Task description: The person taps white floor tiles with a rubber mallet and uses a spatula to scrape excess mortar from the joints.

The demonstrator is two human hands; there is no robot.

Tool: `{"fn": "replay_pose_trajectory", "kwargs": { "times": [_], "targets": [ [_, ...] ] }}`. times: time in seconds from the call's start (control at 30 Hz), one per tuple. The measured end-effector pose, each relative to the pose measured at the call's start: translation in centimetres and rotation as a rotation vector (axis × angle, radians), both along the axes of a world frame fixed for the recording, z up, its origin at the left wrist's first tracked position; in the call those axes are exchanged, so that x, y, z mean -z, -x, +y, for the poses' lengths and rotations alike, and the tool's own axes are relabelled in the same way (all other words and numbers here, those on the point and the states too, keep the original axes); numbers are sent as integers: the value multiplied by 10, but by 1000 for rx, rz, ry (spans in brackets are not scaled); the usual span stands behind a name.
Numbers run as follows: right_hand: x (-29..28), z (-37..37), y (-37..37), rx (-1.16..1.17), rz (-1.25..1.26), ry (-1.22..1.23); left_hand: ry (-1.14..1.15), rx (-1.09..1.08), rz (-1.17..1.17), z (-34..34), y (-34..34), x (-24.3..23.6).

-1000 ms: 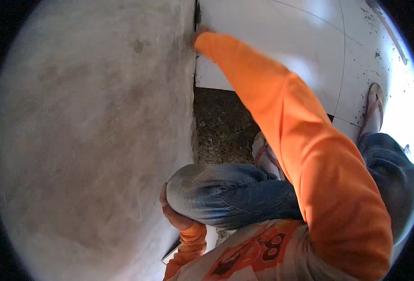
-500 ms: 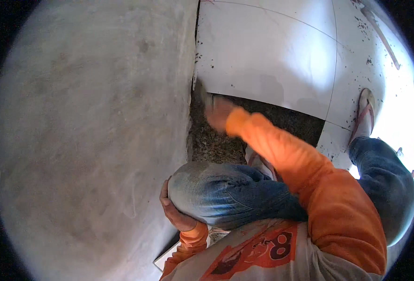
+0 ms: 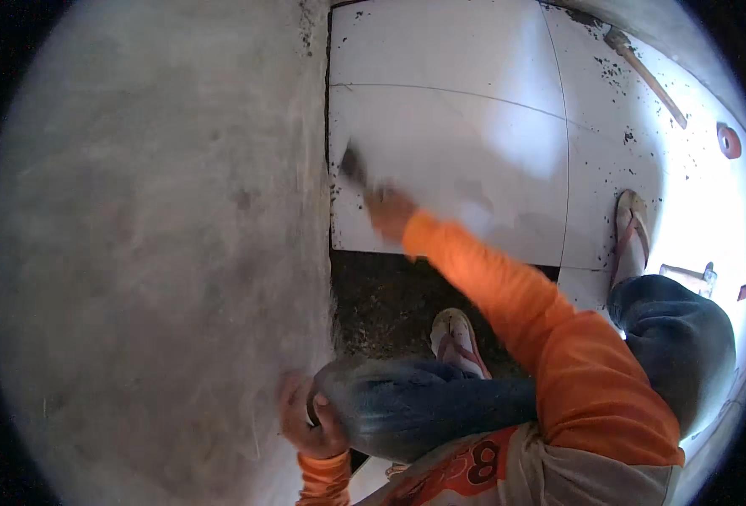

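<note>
Now the right hand [image 3: 391,211], in an orange sleeve, is over the large glossy white floor tile [image 3: 449,143]; half a second ago it was lower, above the dark, rough bare strip [image 3: 381,299] beyond the tile's edge. Its fingers are wrapped narrow round the handle of a small flat-bladed hand tool [image 3: 354,166], dark and motion-blurred. The blade points up and left, near the seam where the tile meets the grey cement wall [image 3: 171,228]; whether it touches, cannot tell. Dark specks lie on the tile beside it.

Left hand [image 3: 322,428]: earlier clasped flat round the knee in blue jeans [image 3: 364,396], now turned, fingers bent and blurred, just beside the same knee. Whether these hold anything, cannot tell.

View also shifted: more of the tiled floor shows, including a wooden-handled tool [image 3: 655,84] and a reddish ring-shaped roll [image 3: 734,152] at far right, both well apart from the hands.

Judgement: the work now concerns the tile's wall-side margin rather than the bare strip, and the right hand alone does it.
</note>
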State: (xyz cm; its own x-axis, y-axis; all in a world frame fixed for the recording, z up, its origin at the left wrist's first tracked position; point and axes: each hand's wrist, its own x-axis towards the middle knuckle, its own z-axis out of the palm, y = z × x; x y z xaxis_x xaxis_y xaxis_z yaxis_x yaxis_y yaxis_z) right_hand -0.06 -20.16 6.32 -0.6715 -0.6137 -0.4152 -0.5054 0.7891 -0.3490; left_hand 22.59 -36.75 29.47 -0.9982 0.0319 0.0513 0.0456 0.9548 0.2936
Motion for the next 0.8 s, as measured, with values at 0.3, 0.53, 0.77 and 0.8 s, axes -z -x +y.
{"fn": "replay_pose_trajectory", "kwargs": {
  "times": [0.3,0.53,0.77,0.8],
  "targets": [
    [7,80,291,570,235,159,1254,207,902,-18,168,-121],
    [36,31,324,898,117,426,1273,209,775,-9,172,-115],
    [61,46,337,516,57,134,1149,304,746,-8,185,-111],
    [66,39,337,713,-4,284,1135,319,742,-10,185,-113]
  ]
}}
